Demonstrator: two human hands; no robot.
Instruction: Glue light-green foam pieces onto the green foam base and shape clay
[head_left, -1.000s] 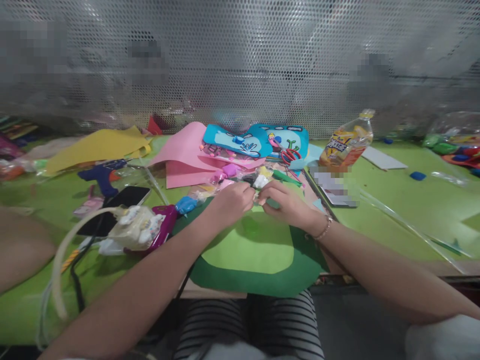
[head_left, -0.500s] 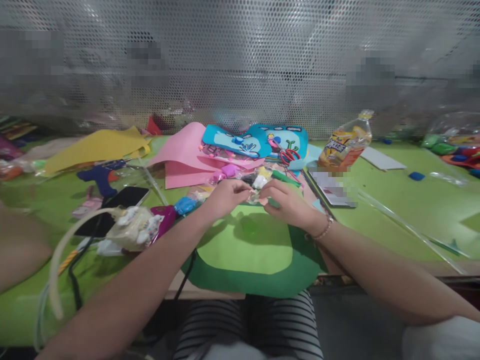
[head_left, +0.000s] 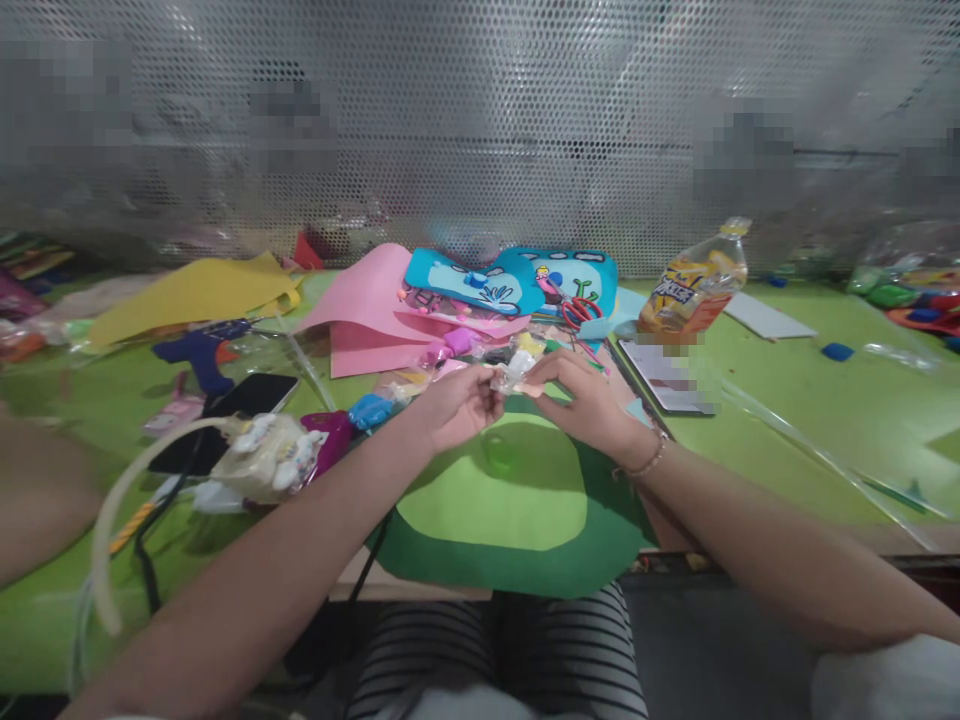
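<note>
At upper right, a clear plastic bottle-shaped container printed yellow and orange [head_left: 694,290] leans; its contents are unclear. At frame centre, left hand [head_left: 466,408] and right hand [head_left: 583,402] pinch a small crinkled clear plastic wrapper [head_left: 512,379] between their fingertips, a soft peach-coloured piece [head_left: 529,390] at the right fingertips.

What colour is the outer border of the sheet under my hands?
The border is dark green, clearest in the head view.

my green table [head_left: 787,400] carries a yellow sheet [head_left: 187,297], a blue glue gun [head_left: 199,352] and a dark phone [head_left: 262,396] to my left; to my right, a white card [head_left: 770,316] and a small blue lump [head_left: 838,351] lie on it.
</note>
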